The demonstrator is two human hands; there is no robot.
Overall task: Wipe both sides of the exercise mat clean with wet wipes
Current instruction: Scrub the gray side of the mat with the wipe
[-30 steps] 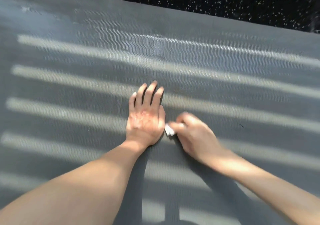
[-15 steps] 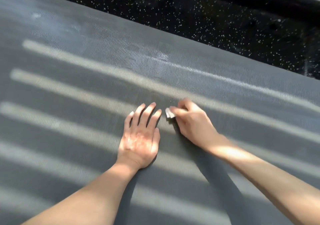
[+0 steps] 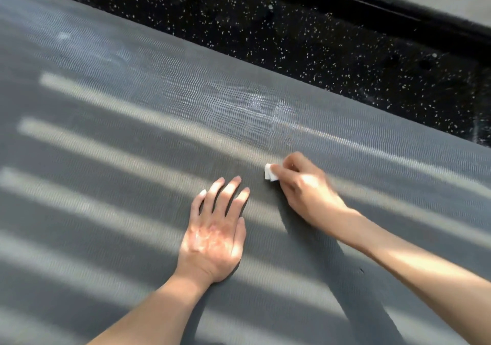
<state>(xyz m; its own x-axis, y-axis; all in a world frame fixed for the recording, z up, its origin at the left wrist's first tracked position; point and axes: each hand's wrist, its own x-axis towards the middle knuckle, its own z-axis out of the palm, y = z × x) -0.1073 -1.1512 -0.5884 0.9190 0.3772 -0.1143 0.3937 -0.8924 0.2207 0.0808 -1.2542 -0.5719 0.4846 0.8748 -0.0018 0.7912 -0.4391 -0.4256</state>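
I see the mat (image 3: 132, 132) fill most of the frame. The left hand (image 3: 212, 238) lies flat on it at lower centre, fingers spread. The right hand (image 3: 305, 193), to its upper right, pinches a folded wipe (image 3: 269, 176) against the mat.

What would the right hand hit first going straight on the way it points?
Nothing, as far as I can tell: the right hand, pinching the wet wipe, points up-left over bare mat, likely clearing the left hand's fingertips.

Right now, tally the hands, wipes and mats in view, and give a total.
Hands: 2 (left hand, right hand)
Wipe: 1
Mat: 1
Total: 4
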